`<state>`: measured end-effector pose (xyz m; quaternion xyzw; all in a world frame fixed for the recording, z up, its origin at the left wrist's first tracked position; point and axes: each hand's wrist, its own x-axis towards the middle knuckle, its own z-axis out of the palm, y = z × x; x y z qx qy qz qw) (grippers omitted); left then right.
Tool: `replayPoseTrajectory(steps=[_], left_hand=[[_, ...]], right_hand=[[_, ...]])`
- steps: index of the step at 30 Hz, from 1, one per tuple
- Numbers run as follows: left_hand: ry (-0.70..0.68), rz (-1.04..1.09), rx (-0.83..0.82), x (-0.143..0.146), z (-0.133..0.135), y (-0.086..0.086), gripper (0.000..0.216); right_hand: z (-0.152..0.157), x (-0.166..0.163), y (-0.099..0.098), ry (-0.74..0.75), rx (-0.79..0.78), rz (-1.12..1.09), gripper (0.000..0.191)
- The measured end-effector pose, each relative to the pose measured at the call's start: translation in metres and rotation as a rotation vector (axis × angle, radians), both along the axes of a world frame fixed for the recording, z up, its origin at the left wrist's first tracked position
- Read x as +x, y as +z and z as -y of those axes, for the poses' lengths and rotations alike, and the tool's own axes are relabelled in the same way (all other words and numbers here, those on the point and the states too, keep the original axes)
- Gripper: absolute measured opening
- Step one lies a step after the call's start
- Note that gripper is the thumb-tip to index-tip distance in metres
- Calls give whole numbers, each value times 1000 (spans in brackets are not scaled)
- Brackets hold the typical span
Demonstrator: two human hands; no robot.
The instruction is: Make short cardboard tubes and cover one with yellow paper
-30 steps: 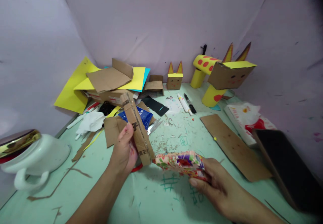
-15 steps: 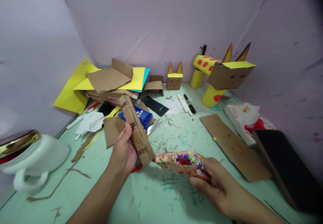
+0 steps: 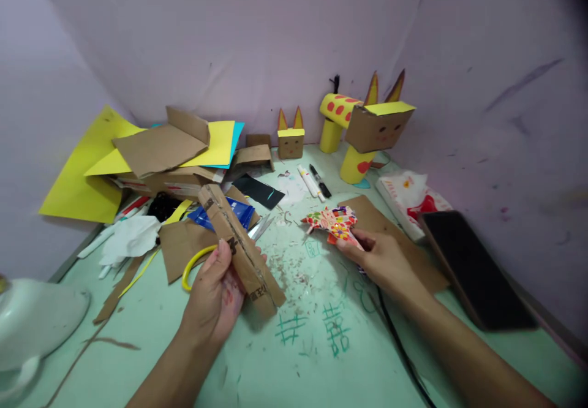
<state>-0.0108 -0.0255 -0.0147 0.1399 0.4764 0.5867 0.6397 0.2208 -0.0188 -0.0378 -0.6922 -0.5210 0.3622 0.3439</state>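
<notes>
My left hand is closed around a narrow folded brown cardboard piece, which is tilted above the table and has a seam along its length. Under that hand, a yellow handle loop pokes out, and scissor blades show just beyond the cardboard. My right hand grips a floral-patterned glue gun by its handle, the nozzle pointing left. A black cord trails down from it. The nozzle and the folded cardboard are apart.
A yellow spotted cardboard giraffe figure and a small eared box face stand at the back. Markers lie before them. At right are a tissue pack and a phone; at left, a white mug.
My right hand has carried the glue gun away from the cardboard's lower end, farther up the table. My left hand still holds the cardboard. The whole view has shifted rightward.
</notes>
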Motion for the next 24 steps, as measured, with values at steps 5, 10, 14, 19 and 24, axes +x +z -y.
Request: replayPoseTrajectory(steps=[5,10,14,19,24], left_hand=[[3,4,13,4,0,-1,27],[64,36,24,3,-1,2,32],[105,62,18,7,-2,3,35],[122,93,-16,16,0,5,37],[106,76,-73,19,2,4,40]], right_hand=[[9,6,13,-154,120,524,39],[25,-15,17,167,416,19,18],[43,-52,9,350,172,-406,75],[50,-73,0,236,110,-637,62],[45,-70,-3,130,96,-752,38]])
